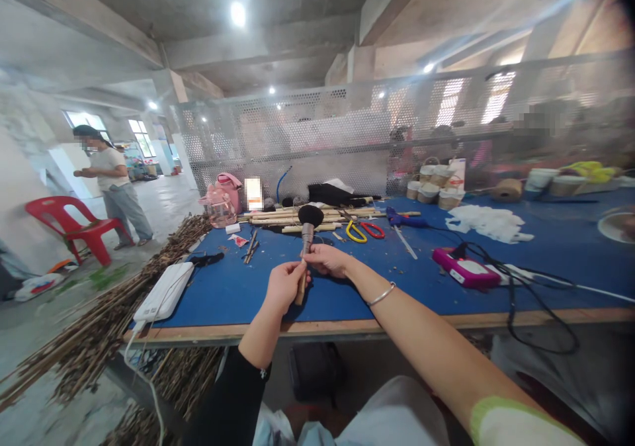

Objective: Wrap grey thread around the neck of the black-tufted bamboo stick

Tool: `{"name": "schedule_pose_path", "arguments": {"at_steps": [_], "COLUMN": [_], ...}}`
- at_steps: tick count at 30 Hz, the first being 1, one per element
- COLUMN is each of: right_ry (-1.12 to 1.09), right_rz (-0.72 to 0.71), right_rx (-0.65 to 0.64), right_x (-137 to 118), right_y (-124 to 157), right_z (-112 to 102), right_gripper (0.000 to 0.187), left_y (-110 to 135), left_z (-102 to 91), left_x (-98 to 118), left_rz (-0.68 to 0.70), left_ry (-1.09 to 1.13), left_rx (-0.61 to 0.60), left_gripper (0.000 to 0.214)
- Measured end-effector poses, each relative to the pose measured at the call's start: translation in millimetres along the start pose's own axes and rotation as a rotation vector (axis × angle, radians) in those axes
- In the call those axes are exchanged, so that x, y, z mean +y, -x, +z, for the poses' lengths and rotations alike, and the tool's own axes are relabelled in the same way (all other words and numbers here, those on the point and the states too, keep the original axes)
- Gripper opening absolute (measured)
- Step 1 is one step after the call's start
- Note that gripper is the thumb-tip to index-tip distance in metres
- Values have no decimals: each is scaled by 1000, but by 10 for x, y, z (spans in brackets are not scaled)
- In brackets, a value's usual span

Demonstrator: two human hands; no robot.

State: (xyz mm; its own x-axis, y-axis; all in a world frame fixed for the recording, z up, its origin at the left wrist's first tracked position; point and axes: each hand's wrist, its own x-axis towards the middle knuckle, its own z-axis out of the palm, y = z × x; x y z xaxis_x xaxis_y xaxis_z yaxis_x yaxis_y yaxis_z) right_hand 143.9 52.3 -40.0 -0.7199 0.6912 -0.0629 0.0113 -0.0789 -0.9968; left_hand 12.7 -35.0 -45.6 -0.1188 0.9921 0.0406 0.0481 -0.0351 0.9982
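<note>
Both my hands hold one upright brush (308,224) over the blue table (238,287). It has a dark fluffy head, a silvery ferrule and a light wooden handle. My left hand (284,286) is closed round the lower part of the handle. Fingers of my right hand (326,259), with a silver bangle on its wrist, pinch the brush just below the ferrule. Past the brush, bamboo sticks (292,218) lie in a row on the table.
On the table lie yellow scissors (355,231), red scissors (373,229), a blue glue gun (404,220), a pink device (465,268) with black cables, a white power strip (163,291) and white cloth pieces (489,223). Dry twigs (99,320) pile up left. A person (112,181) stands by a red chair (69,224).
</note>
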Motion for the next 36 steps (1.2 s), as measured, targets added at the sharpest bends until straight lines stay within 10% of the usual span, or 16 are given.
{"name": "schedule_pose_path", "arguments": {"at_steps": [25, 36], "right_ry": [10, -4], "right_rz": [-3, -5], "right_rx": [-12, -9], "right_x": [-10, 15], "right_y": [23, -5], "right_z": [-1, -21], "right_gripper": [35, 37], "left_y": [-6, -128], "left_z": [0, 63], "left_x": [-19, -89], "left_rz": [104, 33], "left_ry": [-160, -154], "left_rx": [147, -14], "left_gripper": [25, 25]}}
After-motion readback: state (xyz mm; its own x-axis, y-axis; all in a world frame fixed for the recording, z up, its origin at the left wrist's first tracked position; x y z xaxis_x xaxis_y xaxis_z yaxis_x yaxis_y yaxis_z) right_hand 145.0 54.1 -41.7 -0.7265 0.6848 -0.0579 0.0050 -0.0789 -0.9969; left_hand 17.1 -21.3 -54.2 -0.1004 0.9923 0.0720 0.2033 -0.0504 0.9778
